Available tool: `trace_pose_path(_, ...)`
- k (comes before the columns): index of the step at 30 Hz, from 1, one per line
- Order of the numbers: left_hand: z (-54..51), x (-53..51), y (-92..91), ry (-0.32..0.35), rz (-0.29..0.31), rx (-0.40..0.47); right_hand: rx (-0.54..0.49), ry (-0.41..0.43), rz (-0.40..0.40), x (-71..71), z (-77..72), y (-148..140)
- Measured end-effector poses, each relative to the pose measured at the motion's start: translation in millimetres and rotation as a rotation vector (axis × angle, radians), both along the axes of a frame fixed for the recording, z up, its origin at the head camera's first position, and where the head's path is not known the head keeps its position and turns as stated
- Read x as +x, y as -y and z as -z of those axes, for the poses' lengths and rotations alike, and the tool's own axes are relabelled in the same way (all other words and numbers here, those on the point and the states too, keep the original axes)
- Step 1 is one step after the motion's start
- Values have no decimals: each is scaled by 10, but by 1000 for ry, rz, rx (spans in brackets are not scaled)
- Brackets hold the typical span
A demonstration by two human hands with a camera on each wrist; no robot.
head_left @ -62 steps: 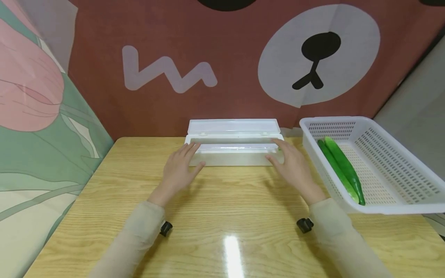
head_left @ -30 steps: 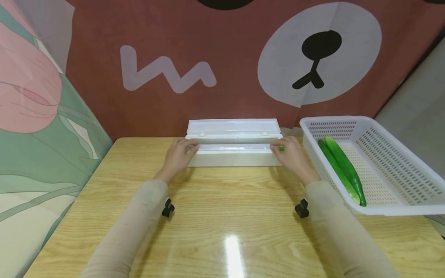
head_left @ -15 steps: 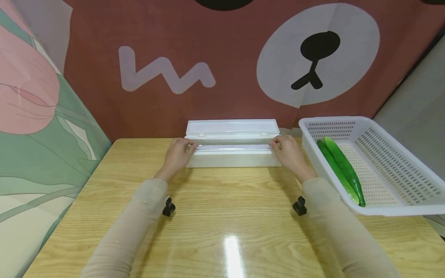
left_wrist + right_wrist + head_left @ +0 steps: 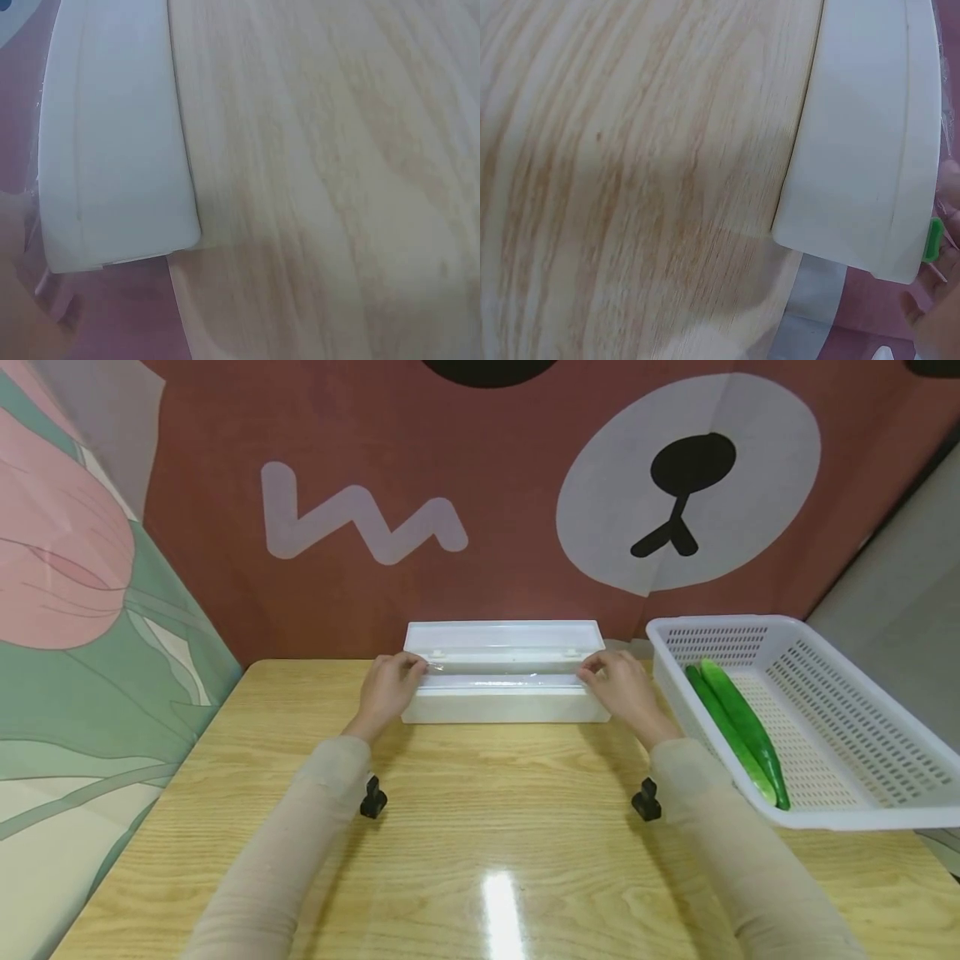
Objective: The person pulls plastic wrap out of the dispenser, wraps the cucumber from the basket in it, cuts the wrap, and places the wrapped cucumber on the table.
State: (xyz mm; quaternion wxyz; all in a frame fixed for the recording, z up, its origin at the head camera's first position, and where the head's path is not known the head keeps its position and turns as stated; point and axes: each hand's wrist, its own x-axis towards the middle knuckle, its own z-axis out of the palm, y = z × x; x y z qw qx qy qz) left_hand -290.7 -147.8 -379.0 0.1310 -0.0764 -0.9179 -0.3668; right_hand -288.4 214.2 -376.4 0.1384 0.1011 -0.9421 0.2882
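A white cling film box [image 4: 506, 707] stands at the far edge of the table with its lid [image 4: 504, 632] tipped back. Over its opening stretches clear cling film [image 4: 480, 674], faint and shiny. My left hand [image 4: 385, 693] pinches the film at the left end, thumb against fingers. At the right end my right hand [image 4: 621, 690] pinches the other corner. In the left wrist view the hand [image 4: 26, 292] shows only partly beside the box's end. A green slider [image 4: 933, 240] sticks out near my right fingers in the right wrist view.
To the right stands a white perforated basket [image 4: 870, 818] holding two green cucumbers [image 4: 738, 727] along its left side. Behind the wooden table [image 4: 450, 827] hangs a reddish-brown printed cloth [image 4: 510, 527].
Both hands came from spread fingers beside the box to pinching the film. In the last half second they rose slightly, lifting the film's edge off the box.
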Motion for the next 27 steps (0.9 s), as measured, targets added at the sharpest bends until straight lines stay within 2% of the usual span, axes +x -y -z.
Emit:
trace_pose_path(4, 12, -36, -2, 11, -5, -21, -7, 3, 10, -22, 3, -2)
trace_pose_path(9, 19, -44, 8, 52, -13, 4, -33, 27, 46, -48, -2, 11)
trace_pose_path(11, 24, -50, 10, 62, -16, 26, -81, 48, 54, -56, -4, 2)
trace_pose_path(18, 8, -74, 14, 50, -18, 111, -374, 145, 59, -59, -36, -19)
trace_pose_path(27, -51, -63, -17, 53, -58, 149, -445, 155, 109, -86, -123, 12)
